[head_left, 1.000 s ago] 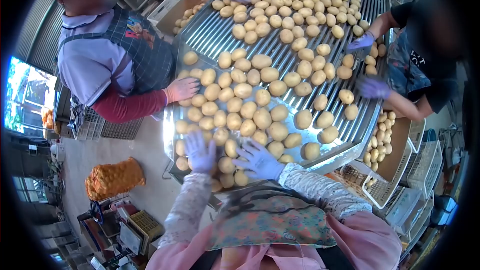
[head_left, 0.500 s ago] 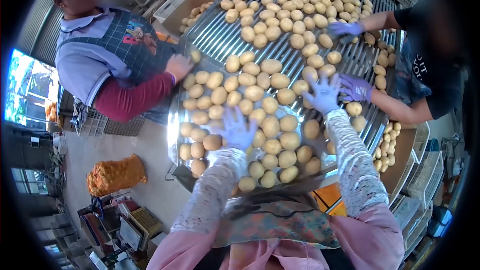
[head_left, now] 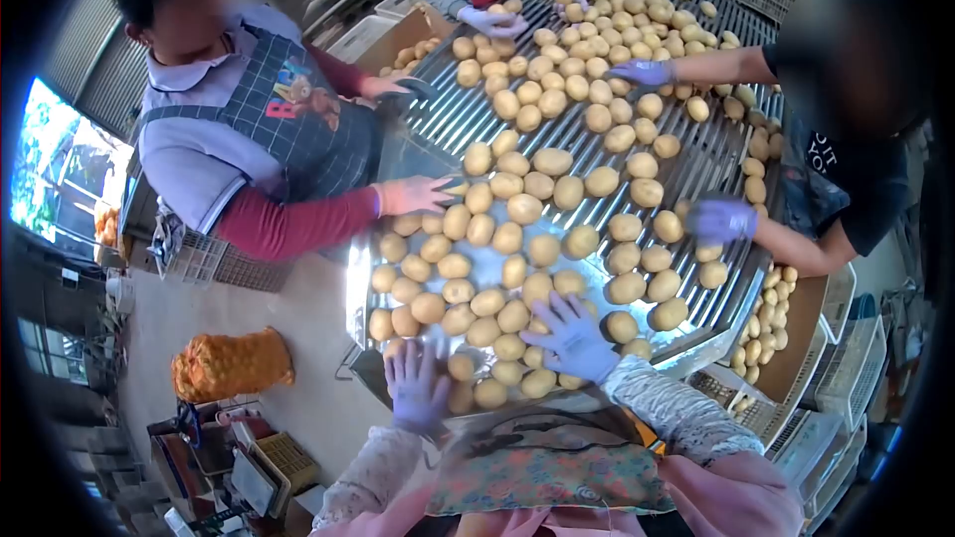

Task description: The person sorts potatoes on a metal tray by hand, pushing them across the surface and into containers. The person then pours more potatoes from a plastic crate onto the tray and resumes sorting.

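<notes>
Many tan potatoes point(head_left: 484, 300) lie across a shiny metal tray point(head_left: 485, 265) that meets a slatted metal rack. At the tray's near left corner, my left hand point(head_left: 418, 388), in a lilac glove, has its fingers spread beside the nearest potatoes. My right hand point(head_left: 579, 340), gloved alike, reaches over the potatoes at the tray's near middle. Its fingers are apart, and the fingertips touch or nearly touch a few potatoes. Neither hand grasps anything. The glove hides some potatoes under the right palm.
Potatoes cover the far rack point(head_left: 567, 129). Co-workers' hands reach in: a bare hand point(head_left: 416, 195) at left, a gloved hand point(head_left: 724, 221) at right, another point(head_left: 494, 22) at the far side. A filled orange net sack point(head_left: 234, 363) stands on the floor; crates point(head_left: 846, 358) stack at right.
Both my hands have drawn back toward me, the right one also leftward. The left co-worker's hand has moved onto the tray's edge. Some potatoes have shifted nearer.
</notes>
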Available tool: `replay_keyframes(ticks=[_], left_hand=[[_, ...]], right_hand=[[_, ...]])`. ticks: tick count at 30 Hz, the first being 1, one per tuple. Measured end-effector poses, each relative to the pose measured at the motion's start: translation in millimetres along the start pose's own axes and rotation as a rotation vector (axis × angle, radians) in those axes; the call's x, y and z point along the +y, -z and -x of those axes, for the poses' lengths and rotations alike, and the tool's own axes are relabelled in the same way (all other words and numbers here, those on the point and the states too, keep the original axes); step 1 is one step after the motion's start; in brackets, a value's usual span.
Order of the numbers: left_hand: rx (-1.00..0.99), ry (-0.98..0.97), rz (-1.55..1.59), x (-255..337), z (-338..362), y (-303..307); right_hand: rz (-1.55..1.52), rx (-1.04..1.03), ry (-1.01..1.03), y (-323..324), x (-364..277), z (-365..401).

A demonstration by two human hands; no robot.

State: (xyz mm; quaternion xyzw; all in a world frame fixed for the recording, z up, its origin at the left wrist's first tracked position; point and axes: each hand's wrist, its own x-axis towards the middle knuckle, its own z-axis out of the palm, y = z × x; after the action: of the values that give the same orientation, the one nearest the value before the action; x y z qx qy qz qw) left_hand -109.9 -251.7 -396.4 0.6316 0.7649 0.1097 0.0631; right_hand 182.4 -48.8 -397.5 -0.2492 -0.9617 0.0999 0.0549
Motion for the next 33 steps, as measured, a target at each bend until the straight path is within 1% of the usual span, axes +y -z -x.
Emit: replay_keyframes(ticks=[1,3,5,6,7,9,10,12,13,15,16,17,19,20,21,22,23,25,26,27,28,29,30,31,33], left_hand=[[0.048,0.032,-0.014,-10,-9,-1],[0.072,0.136,0.004,-12,-45,-14],[0.236,0.181,0.006,-10,-83,-67],[0.294,0.212,-0.109,15,-100,-76],[0.354,0.249,-0.221,42,-118,-82],[0.221,0.017,-0.010,83,-130,-74],[0.226,0.019,-0.009,92,-128,-60],[0.106,-0.371,0.029,112,-117,-27],[0.121,-0.368,0.033,114,-107,-12],[0.096,-0.328,-0.020,90,-71,9],[0.107,-0.333,-0.045,66,-57,1],[0.118,-0.337,-0.069,43,-45,-6],[0.069,-0.249,-0.038,31,-27,18],[0.066,-0.238,0.007,17,-21,16],[0.064,-0.233,0.052,5,-21,13],[0.019,-0.247,-0.063,2,-22,21],[0.020,-0.273,-0.058,-2,-25,16],[0.172,-0.094,-0.127,0,-42,-5],[0.067,0.023,0.005,5,-56,-8],[0.065,-0.014,0.012,11,-65,-23],[0.070,0.055,-0.051,16,-73,-50],[0.076,0.131,-0.114,24,-80,-67],[-0.022,0.134,-0.127,42,-77,-60],[-0.019,0.118,-0.113,47,-74,-55],[-0.089,-0.153,0.109,49,-68,-54]], right_hand=[[0.027,-0.010,0.045,-6,-7,-4],[0.061,0.009,0.102,-8,-25,-17],[0.055,-0.031,0.004,1,-43,-23],[0.072,-0.041,0.074,-1,-42,-24],[0.029,0.034,0.195,-2,-34,-23],[-0.255,0.054,0.347,-20,-7,-16],[-0.251,0.055,0.351,-16,13,-5],[-0.270,0.130,0.254,3,51,20],[-0.257,0.129,0.262,24,55,30],[0.033,0.236,0.006,68,58,51],[-0.036,0.182,-0.006,44,66,65],[-0.024,0.186,-0.006,39,58,70],[-0.127,0.059,0.014,31,28,62],[-0.117,0.065,0.013,25,14,52],[-0.133,0.066,0.117,15,-1,36],[-0.151,0.065,0.213,2,-18,19],[-0.168,0.065,0.298,-12,-37,3],[-0.186,0.007,0.368,-46,-76,-36],[-0.165,-0.034,0.383,-62,-90,-46],[-0.147,-0.070,0.409,-74,-96,-52],[-0.138,-0.057,0.385,-78,-91,-52],[-0.333,0.038,0.424,-80,-85,-50],[-0.527,0.129,0.465,-79,-79,-45],[-0.512,0.127,0.450,-76,-66,-37],[-0.307,0.043,0.577,-52,-29,-16]])
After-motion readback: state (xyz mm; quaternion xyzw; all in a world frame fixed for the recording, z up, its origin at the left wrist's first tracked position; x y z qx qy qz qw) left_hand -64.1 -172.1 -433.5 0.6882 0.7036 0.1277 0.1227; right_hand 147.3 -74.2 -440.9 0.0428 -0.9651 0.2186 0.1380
